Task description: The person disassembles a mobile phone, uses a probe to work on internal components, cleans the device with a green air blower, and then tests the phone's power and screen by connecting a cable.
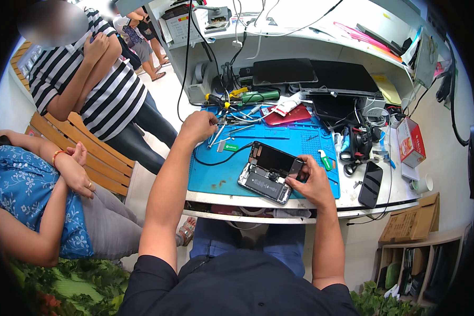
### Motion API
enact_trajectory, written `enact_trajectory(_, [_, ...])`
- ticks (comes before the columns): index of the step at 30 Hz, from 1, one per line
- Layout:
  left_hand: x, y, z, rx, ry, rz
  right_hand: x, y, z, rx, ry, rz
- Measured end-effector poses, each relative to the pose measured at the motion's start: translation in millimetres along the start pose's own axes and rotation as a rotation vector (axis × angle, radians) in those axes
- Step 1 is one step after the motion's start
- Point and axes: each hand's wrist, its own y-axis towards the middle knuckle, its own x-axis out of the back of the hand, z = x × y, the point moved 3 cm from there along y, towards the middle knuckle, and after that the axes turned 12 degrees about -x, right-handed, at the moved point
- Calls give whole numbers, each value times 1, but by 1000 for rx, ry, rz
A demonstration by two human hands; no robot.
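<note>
A blue rubber work mat (205, 179), mid-frame, bore an opened black smartphone (262, 181) just below centre. The right hand (315, 183) grasped the phone's right side, presumably to steady it. The left hand (199, 126), left of centre, was bent over slender silver-blue tools (216, 136); whether it held one could not be told. Between them, a thin black cable (219, 163) partly obstructed the mat; a green-and-white tool (325, 160) lay centre-right.
</note>
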Motion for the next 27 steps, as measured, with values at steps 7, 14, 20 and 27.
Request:
enact_trajectory(7, [-6,-26,-42,-189,-276,-184,0,-2,6,-24,-6,18])
enact_trajectory(14, [-41,-43,-88,-246,-90,19,-4,-10,4,75,-18,-34])
enact_trajectory(20, [-42,-70,-80,-378,-65,-272,-10,-29,4,111,-226,-159])
enact_trajectory(27, [-16,-137,-92,-447,-354,-250,-20,-46,17,85,-234,-213])
